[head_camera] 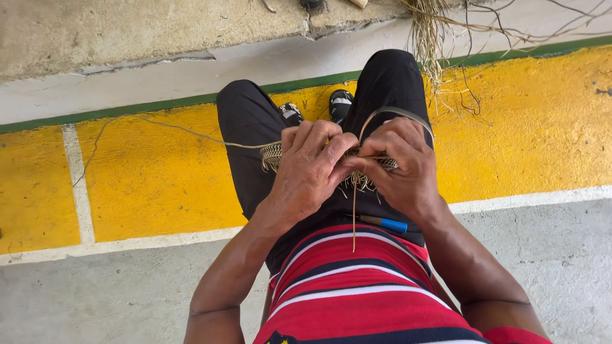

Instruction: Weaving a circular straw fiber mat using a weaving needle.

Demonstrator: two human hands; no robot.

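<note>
While the person sits with both knees raised, the left hand and the right hand meet over the lap, touching each other at the fingertips. Both hands are closed tightly on a small woven fibre piece, whose braided edge projects to the left of the left hand. A loose fibre strand runs left from that edge across the yellow painted floor band. Another strand hangs down toward the striped shirt. A blue pen lies on the lap, just near of the hands. A bundle of dry fibres lies far right. Open floor extends left and right.
</note>
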